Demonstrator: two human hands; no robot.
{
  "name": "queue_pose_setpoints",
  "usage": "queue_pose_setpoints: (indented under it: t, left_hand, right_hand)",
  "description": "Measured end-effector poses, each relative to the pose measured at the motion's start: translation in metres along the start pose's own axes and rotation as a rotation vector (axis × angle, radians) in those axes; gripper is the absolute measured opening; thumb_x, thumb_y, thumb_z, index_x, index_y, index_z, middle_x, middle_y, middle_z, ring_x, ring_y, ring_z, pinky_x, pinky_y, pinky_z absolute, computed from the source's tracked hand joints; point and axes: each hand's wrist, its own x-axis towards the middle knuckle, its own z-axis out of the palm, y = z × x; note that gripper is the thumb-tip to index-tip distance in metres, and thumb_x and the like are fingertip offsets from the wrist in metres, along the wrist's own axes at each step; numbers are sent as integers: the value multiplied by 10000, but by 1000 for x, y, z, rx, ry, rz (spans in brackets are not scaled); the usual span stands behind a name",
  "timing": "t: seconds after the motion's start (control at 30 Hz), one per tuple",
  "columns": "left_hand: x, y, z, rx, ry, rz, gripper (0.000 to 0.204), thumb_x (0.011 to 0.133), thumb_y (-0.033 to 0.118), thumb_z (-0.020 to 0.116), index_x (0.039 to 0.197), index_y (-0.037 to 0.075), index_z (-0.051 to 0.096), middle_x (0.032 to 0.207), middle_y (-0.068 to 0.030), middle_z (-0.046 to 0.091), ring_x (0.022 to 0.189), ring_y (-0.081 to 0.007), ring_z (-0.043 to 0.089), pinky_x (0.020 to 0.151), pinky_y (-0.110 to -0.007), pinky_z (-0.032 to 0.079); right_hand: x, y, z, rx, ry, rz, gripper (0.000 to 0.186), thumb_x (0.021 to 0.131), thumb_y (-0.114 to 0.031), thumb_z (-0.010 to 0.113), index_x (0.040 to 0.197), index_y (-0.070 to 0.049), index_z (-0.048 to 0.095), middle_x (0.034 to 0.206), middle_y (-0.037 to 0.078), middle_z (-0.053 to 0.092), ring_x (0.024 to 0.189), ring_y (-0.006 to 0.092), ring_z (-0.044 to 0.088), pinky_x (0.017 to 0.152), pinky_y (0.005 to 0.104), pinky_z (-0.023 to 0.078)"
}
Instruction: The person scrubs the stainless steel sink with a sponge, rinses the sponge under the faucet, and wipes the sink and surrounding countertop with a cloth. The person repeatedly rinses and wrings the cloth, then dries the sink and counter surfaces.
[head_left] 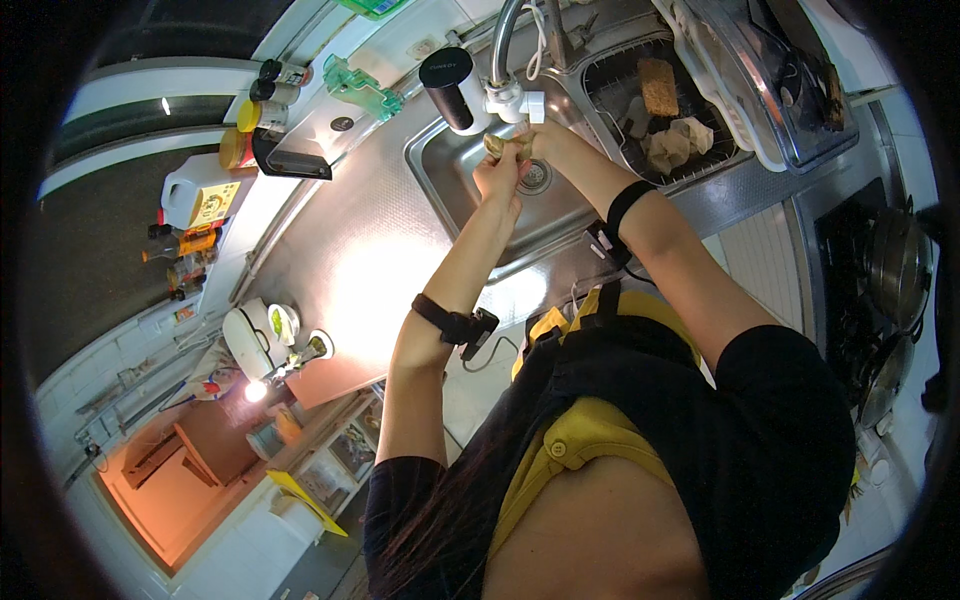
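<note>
Both hands meet over the left sink basin (432,185), right under the white end of the tap (515,102). My left hand (497,177) is closed, its fingers pinching a small pale yellow-brown lump (494,146) whose kind I cannot make out. Against it, my right hand (550,142) is closed on the same lump from the other side, with part of its fingers hidden. Below the hands the round metal drain (536,178) shows. A black cylindrical water filter (449,82) is attached beside the tap, close to my left hand.
In the right basin, a wire rack (610,75) holds a brown scouring pad (658,87) and a crumpled beige cloth (680,145). A dish rack with a clear cover (790,110) stands beyond. Bottles (205,190) line the left ledge. Pans (893,262) sit on the stove at right.
</note>
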Motion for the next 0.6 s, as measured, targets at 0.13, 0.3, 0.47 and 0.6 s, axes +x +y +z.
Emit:
queue_pose_setpoints:
  t: [0.13, 0.3, 0.47, 0.6]
  left_hand:
    - [1, 1, 0, 58, -34, 48, 166, 848, 92, 684, 913, -46, 618, 864, -102, 660, 711, -166, 655, 680, -288, 615]
    - [-6, 5, -3, 26, -42, 90, 160, 847, 91, 691, 904, -42, 625, 906, -114, 677, 752, -175, 678, 690, -295, 613]
    - [-19, 13, -8, 27, -37, 104, 145, 843, 85, 684, 889, -44, 635, 890, -116, 672, 742, -168, 674, 648, -259, 604]
    - [-29, 18, -12, 24, -38, 108, 142, 858, 89, 680, 899, -38, 633, 907, -112, 676, 744, -174, 678, 696, -284, 609]
  right_hand:
    - [1, -1, -7, 26, 10, 7, 257, 855, -86, 637, 1103, -31, 600, 1049, 154, 615, 912, 281, 638, 731, 437, 511]
    - [9, 0, -18, 58, 19, 16, 253, 853, -69, 629, 1100, -25, 598, 1039, 153, 613, 904, 275, 639, 711, 420, 514]
    - [10, 6, -20, 99, 110, 21, 248, 852, -53, 622, 1097, -18, 596, 1029, 153, 611, 895, 268, 639, 691, 403, 516]
    - [-3, 7, -12, 102, 35, 42, 253, 855, -57, 620, 1103, -16, 586, 1041, 158, 605, 913, 278, 634, 716, 420, 511]
